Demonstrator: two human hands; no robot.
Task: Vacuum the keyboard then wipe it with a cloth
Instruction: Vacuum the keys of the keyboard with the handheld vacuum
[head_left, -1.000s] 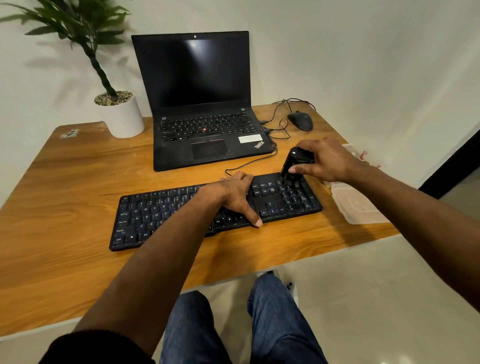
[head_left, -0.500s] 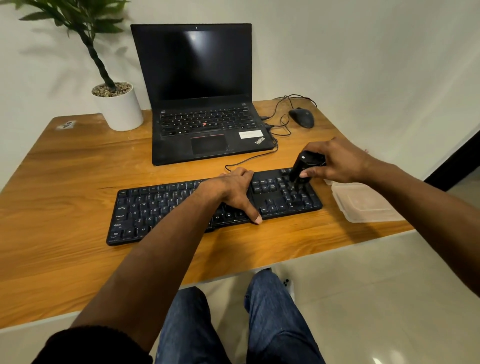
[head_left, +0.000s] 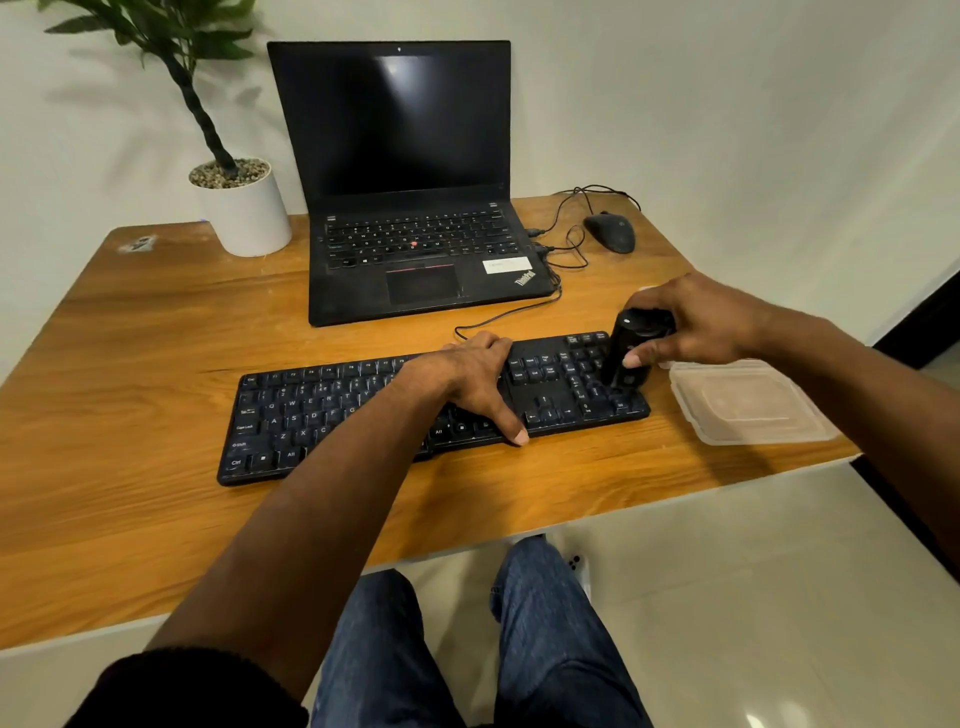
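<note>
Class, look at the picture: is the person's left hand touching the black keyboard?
Touching. The head view shows the left hand lying across the keyboard, thumb down at its near edge, with no gap visible.

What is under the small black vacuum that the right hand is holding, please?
The vacuum stands on the number pad at the right end of the keyboard, gripped by the right hand. The keys directly beneath its nozzle are covered, so any dust there cannot be seen.

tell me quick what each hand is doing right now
Left hand: open, fingers spread, pressing down on the keyboard.
Right hand: gripping the small black vacuum, which stands on the keyboard's right end.
</note>
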